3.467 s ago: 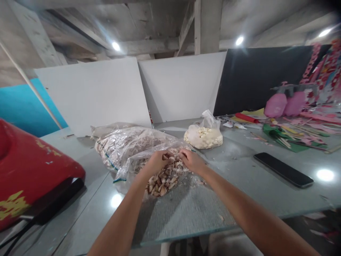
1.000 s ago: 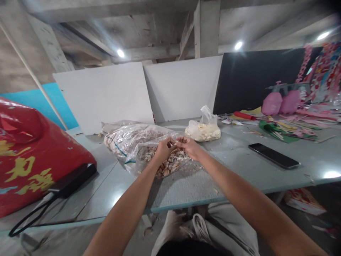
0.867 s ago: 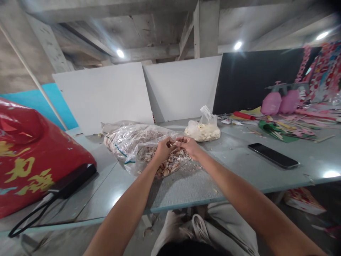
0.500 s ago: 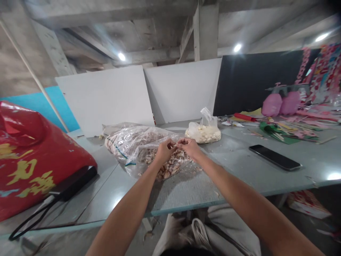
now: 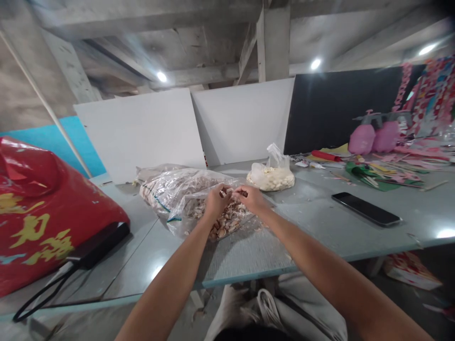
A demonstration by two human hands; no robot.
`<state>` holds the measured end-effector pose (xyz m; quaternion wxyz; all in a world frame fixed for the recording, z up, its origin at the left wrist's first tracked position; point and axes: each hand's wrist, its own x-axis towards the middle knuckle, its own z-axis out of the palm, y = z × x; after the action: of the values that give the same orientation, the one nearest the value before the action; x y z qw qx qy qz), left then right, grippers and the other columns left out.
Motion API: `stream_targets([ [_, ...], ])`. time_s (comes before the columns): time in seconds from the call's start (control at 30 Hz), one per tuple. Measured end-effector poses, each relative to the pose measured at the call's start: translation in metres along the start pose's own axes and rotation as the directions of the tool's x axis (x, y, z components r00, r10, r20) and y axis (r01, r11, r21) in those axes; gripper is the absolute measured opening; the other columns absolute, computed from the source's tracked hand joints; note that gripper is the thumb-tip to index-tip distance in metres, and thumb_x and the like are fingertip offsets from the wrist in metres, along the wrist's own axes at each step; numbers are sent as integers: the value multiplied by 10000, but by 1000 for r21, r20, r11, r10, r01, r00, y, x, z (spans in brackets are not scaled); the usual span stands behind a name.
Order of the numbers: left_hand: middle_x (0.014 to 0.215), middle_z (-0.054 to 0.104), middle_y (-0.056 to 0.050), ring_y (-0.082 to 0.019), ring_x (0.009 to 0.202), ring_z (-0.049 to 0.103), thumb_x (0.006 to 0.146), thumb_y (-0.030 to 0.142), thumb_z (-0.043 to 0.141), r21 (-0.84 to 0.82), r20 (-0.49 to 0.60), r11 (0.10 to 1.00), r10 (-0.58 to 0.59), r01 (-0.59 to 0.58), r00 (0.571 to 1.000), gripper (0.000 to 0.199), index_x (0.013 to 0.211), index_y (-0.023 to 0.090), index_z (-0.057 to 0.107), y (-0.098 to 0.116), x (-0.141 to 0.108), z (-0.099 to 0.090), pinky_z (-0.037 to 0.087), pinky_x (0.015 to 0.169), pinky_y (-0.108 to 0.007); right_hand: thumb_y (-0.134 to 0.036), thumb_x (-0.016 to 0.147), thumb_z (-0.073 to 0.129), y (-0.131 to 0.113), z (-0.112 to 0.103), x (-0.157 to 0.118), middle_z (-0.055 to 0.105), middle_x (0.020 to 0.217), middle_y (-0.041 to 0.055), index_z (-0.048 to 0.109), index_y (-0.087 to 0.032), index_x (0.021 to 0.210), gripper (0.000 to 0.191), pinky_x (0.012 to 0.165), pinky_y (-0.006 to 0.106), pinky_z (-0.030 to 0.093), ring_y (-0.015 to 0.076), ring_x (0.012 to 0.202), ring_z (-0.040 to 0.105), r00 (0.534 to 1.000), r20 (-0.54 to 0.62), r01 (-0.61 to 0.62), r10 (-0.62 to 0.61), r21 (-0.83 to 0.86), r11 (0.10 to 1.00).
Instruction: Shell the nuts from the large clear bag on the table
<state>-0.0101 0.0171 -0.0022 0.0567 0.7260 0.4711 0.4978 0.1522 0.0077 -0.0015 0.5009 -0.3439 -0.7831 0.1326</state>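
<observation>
Above an open clear plastic bag (image 5: 185, 189), my left hand (image 5: 217, 201) and my right hand (image 5: 251, 199) meet fingertip to fingertip. Both are closed in a pinch around a small pale piece (image 5: 227, 192), mostly covered by the fingers; it looks like a garlic clove, though too small to be sure. Under them, brownish-pink cloves and papery skins (image 5: 225, 222) spill from the bag's mouth onto the table. Just beyond my right hand, a thin white bag (image 5: 272, 175) holds many smooth cream-coloured cloves.
On the grey table (image 5: 302, 227) a black phone (image 5: 366, 208) lies to the right. Pink spray bottles (image 5: 375, 137), a red tube (image 5: 325, 155) and paper scraps (image 5: 384, 175) are at the far right. A red bag (image 5: 53, 199) and a black cabled device (image 5: 101, 241) stand left.
My hands stay together over the cloves, with the fingers shifting slightly around the small piece. The bags and the phone have not moved.
</observation>
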Motion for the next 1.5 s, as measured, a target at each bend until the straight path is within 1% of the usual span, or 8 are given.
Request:
stream_targets([
  [0.1,685,590,2,-92,537,467,711,241,574,1,51,1000,24,-24,998,251,937,161,648,3,0,0,364,535,-211,-364,818,508,3,-3,1,632,691,26,682,-185,817,250,627,246,374,149,651,545,999,-35,-33,32,-36,999],
  [0.23,715,629,-20,-105,573,495,705,217,590,-6,86,999,47,-47,995,239,921,157,673,5,-1,1,392,561,-217,-374,777,577,5,-5,1,668,783,45,679,-207,951,261,656,262,398,177,715,581,996,13,-86,86,3,996],
  [0.57,874,663,-46,-132,672,557,754,362,576,-134,60,982,140,-131,988,291,954,167,661,2,-1,1,435,644,-238,-345,854,430,0,-7,-1,558,563,17,621,-165,685,312,537,226,307,132,545,480,986,124,-81,109,-209,975],
  [0.73,635,598,6,-103,536,489,720,290,569,-95,81,995,33,-25,996,169,780,140,618,8,-4,0,364,512,-204,-459,856,396,-1,-4,-2,530,582,-1,565,-156,672,393,539,209,301,111,563,471,992,79,-88,102,-168,982],
  [0.87,485,444,58,-80,485,394,681,258,574,-38,79,999,37,-35,996,136,629,147,515,12,-6,0,278,471,-188,-495,837,413,-2,-4,-2,518,578,-10,540,-157,663,400,528,205,295,105,554,460,990,98,-86,103,-167,982],
  [1.1,513,455,58,-74,488,390,677,217,565,-20,136,999,51,-49,989,78,683,142,544,5,-3,2,273,485,-187,-378,774,537,-3,-5,-1,578,688,-6,562,-167,834,221,582,209,360,114,623,516,996,43,-79,80,-37,996],
  [1.3,530,476,56,-79,492,421,659,169,582,-6,149,998,64,-63,987,103,758,146,563,2,-3,2,299,494,-186,-318,745,579,-3,-5,-1,627,750,12,588,-168,775,154,626,224,380,127,680,549,994,86,-63,63,-5,998],
  [1.5,650,577,11,-100,562,494,717,244,582,-78,125,994,80,-71,989,126,803,152,575,2,-3,2,366,539,-202,-327,819,487,-1,-6,-1,613,712,16,585,-173,813,182,603,229,363,133,651,539,995,63,-74,76,-34,997],
])
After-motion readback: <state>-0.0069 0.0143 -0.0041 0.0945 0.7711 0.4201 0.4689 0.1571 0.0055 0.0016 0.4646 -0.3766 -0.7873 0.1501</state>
